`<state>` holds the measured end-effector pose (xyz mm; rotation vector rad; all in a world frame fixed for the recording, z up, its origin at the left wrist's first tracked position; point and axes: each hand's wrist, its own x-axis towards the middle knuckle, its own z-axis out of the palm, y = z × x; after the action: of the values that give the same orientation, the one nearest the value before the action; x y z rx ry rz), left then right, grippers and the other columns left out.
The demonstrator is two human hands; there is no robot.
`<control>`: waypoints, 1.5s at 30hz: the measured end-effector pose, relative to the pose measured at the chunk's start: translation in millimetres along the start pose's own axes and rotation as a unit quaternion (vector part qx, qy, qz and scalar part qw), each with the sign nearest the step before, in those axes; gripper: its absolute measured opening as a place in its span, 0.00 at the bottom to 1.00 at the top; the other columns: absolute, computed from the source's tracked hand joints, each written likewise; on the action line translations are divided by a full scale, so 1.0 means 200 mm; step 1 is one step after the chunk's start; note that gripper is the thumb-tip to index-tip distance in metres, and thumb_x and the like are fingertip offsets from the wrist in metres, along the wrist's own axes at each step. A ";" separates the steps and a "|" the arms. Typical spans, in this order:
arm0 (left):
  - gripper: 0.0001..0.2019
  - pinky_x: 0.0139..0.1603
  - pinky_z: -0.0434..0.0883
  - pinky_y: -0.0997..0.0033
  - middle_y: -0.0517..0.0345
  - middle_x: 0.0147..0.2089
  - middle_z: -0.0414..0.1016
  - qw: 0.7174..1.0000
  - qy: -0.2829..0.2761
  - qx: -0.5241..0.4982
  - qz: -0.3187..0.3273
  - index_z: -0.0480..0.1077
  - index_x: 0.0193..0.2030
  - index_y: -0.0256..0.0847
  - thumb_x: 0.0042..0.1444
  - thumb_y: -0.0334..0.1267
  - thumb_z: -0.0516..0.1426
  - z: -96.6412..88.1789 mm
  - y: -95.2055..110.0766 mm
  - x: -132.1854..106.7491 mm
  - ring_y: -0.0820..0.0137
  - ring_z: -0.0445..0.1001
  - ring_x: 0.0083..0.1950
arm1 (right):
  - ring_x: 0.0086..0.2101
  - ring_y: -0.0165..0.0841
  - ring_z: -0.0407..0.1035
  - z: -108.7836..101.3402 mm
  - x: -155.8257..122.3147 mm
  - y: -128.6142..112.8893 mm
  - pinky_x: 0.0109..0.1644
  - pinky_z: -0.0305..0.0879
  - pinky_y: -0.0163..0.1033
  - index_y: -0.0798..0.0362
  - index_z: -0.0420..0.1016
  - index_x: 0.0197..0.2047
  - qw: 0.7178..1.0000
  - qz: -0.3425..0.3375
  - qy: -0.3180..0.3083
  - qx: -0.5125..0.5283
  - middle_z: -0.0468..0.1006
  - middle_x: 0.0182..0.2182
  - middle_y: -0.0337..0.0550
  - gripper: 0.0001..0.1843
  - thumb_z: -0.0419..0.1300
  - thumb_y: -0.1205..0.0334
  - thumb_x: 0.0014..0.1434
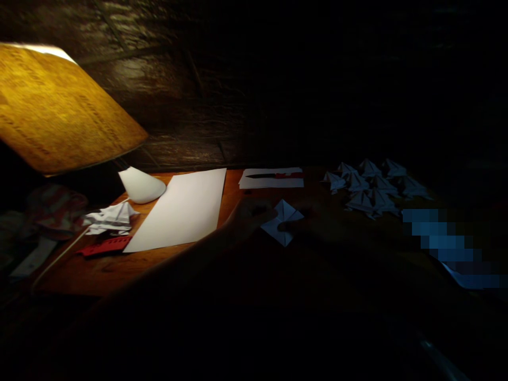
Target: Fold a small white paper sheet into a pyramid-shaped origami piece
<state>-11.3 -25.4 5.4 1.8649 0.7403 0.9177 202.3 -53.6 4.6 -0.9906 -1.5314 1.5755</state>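
Observation:
A small folded paper (283, 222), diamond-shaped with creases meeting near its middle, is held up between my two hands over the dark front of the table. My left hand (252, 212) grips its left side, the fingers bent round the edge. On the other side my right hand (313, 219) is mostly lost in shadow; a fingertip shows dark against the paper's face. Left of my hands lies a large white sheet (182, 211). Several folded paper figures (371, 185) stand grouped at the right.
A lamp with a yellow shade (67, 111) and white base (139, 185) stands at left. Near it are another paper figure (111, 218), a red object with holes (105, 246) and a cord (59, 257). A knife (288, 175) rests on stacked paper (254, 184) at the back.

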 end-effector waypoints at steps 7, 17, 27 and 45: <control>0.23 0.25 0.57 0.76 0.65 0.23 0.60 0.999 0.013 -0.031 0.002 0.63 0.22 0.38 0.58 0.50 0.64 0.00 0.02 0.01 0.78 0.58 0.25 | 0.34 0.36 0.75 0.00 0.00 0.00 0.41 0.71 0.44 0.52 0.84 0.33 1.000 -0.012 -0.004 0.002 0.83 0.32 0.41 0.12 0.77 0.57 0.46; 0.19 0.23 0.69 0.77 0.58 0.25 0.75 0.993 -0.001 -0.006 -0.115 0.71 0.30 0.37 0.58 0.52 0.65 -0.01 -0.07 0.01 0.75 0.74 0.24 | 0.35 0.38 0.76 -0.03 0.02 0.02 0.41 0.70 0.45 0.52 0.84 0.35 0.998 -0.005 0.056 0.039 0.84 0.33 0.42 0.14 0.78 0.58 0.44; 0.24 0.24 0.66 0.78 0.60 0.21 0.71 0.995 -0.019 -0.053 -0.087 0.67 0.23 0.37 0.53 0.53 0.69 -0.01 -0.01 0.00 0.76 0.71 0.23 | 0.34 0.36 0.76 -0.01 -0.01 -0.04 0.41 0.71 0.43 0.54 0.84 0.32 0.999 0.000 0.006 0.046 0.83 0.31 0.42 0.15 0.78 0.55 0.44; 0.22 0.23 0.67 0.77 0.60 0.21 0.73 0.991 0.031 -0.101 -0.078 0.68 0.21 0.38 0.50 0.50 0.70 -0.02 -0.01 0.01 0.77 0.70 0.22 | 0.33 0.35 0.76 -0.04 -0.01 0.01 0.40 0.70 0.43 0.52 0.85 0.34 0.992 0.006 0.028 0.121 0.84 0.32 0.44 0.17 0.77 0.48 0.50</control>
<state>-13.7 -20.2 5.6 1.5849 0.7895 0.9168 209.6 -51.5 3.1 -0.8998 -1.2638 1.6812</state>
